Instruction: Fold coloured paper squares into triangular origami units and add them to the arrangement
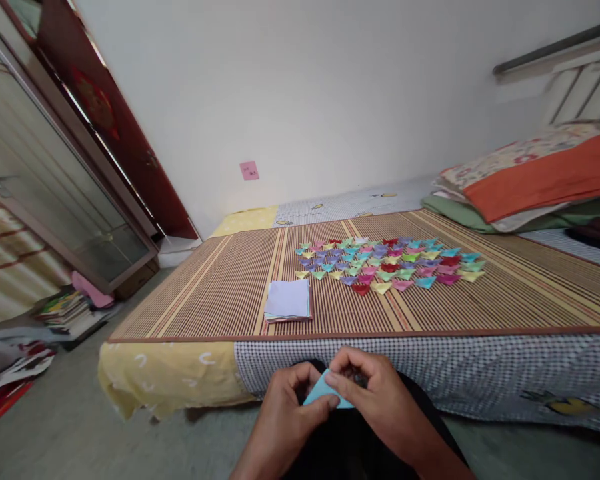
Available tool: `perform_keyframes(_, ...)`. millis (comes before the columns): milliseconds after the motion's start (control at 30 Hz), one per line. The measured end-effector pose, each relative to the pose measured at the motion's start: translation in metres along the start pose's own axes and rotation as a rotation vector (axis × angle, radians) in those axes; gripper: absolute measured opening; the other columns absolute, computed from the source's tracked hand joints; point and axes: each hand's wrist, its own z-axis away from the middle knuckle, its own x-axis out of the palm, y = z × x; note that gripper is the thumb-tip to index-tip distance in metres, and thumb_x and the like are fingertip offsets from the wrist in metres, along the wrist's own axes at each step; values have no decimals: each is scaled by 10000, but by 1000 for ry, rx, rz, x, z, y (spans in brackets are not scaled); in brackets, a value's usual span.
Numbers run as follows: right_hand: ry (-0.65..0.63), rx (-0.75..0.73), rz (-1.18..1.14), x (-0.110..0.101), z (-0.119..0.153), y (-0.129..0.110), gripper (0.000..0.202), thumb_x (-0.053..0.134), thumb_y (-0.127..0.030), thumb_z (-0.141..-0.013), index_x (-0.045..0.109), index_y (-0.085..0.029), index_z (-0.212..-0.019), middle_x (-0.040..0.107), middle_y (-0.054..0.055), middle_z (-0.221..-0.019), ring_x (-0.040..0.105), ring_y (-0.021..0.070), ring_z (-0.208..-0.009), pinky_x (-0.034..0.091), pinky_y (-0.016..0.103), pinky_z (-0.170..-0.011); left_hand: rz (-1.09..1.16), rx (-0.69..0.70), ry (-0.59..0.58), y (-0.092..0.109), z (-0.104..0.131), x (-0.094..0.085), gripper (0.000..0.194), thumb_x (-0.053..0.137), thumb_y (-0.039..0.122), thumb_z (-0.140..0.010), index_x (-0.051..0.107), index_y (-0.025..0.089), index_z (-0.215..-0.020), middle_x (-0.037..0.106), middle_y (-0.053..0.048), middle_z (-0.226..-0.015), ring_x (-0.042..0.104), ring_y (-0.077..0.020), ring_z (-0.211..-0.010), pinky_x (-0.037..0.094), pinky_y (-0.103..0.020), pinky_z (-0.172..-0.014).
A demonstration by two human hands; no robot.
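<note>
A light blue piece of paper (319, 390), folded to a triangle, is held between both hands over my lap, just in front of the bed's edge. My left hand (295, 400) grips its left and lower part, the thumb lying across the front. With thumb and curled fingers, my right hand (365, 383) pinches its upper right part. On the mat beyond sits a stack of square paper sheets (289, 300), a pale lilac one on top. Farther right, many small folded paper pieces (381, 287) in several colours lie in rows.
A striped bamboo mat (205, 287) covers the bed, with a checked and yellow sheet (180, 370) hanging down in front. Folded bedding (540, 173) is piled at the right. Books (63, 310) and papers lie on the left floor. A pink note (249, 171) is on the wall.
</note>
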Motion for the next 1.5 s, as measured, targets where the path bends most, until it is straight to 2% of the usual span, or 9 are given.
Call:
perform_keyframes(267, 29, 33, -146, -3, 0, 12, 301, 644, -452, -909, 567, -197, -770, 495, -32, -685, 483, 145, -641, 399, 260, -591, 200, -22, 71, -16, -1, -1, 347, 809, 394, -727, 564, 170, -625, 548, 20, -549, 405, -98, -518, 296, -221, -513)
perform_keyframes(433, -63, 51, -229, -2, 0, 11, 313, 678, -463, -900, 599, -180, -792, 513, -35, -683, 483, 132, -634, 392, 247, -590, 296, -16, 79, -21, -3, -1, 405, 843, 428, -725, 543, 175, -629, 512, 46, -524, 380, -81, -491, 273, -209, -492)
perform_keyframes(600, -61, 84, -327, -1, 0, 10, 335, 700, -498, -887, 607, -186, -807, 588, -18, -695, 577, 157, -654, 450, 263, -617, 271, 44, 63, -18, 2, 0, 319, 840, 418, -756, 703, 135, -701, 631, -9, -625, 516, -129, -597, 395, -243, -604)
perform_keyframes(733, -42, 70, -285, -1, 1, 11, 348, 704, -504, -874, 599, -187, -774, 568, -20, -665, 548, 155, -633, 431, 266, -599, 202, 53, 100, -12, 7, 0, 328, 784, 449, -821, 736, 142, -713, 657, -31, -674, 564, -171, -684, 438, -273, -675)
perform_keyframes(900, -13, 42, -206, -4, 1, 11, 373, 662, -503, -893, 574, -192, -706, 489, -33, -634, 464, 139, -602, 381, 263, -571, 171, 42, 121, -15, 9, 0, 342, 779, 480, -818, 742, 154, -717, 667, -35, -673, 582, -192, -705, 451, -293, -720)
perform_keyframes(1100, -22, 51, -197, -5, 1, 7, 373, 653, -504, -890, 578, -194, -698, 528, -22, -618, 500, 156, -604, 401, 277, -593, 155, 113, 63, -9, 10, -2, 494, 593, 543, -953, 732, 163, -669, 695, -52, -663, 620, -201, -695, 465, -298, -751)
perform_keyframes(1200, 10, 34, -192, -5, -3, 1, 392, 660, -514, -884, 573, -195, -673, 509, -30, -605, 481, 149, -595, 385, 268, -584, 168, 170, 33, -2, 12, -7, 541, 483, 532, -1012, 749, 164, -719, 720, -65, -716, 633, -208, -732, 473, -304, -790)
perform_keyframes(1367, 40, 12, -203, 0, -18, -2, 444, 638, -542, -924, 573, -189, -662, 509, -29, -610, 490, 146, -606, 393, 263, -600, 283, 183, 43, 0, 9, -15, 339, 600, 454, -980, 735, 171, -854, 710, -46, -787, 636, -193, -788, 476, -279, -782)
perform_keyframes(1500, 23, 10, -264, 5, -40, 4, 469, 653, -597, -907, 614, -177, -701, 545, -22, -620, 498, 141, -595, 411, 257, -584, 347, 172, 110, 0, -9, -15, 293, 665, 449, -942, 740, 166, -920, 679, -29, -767, 600, -165, -735, 480, -266, -739)
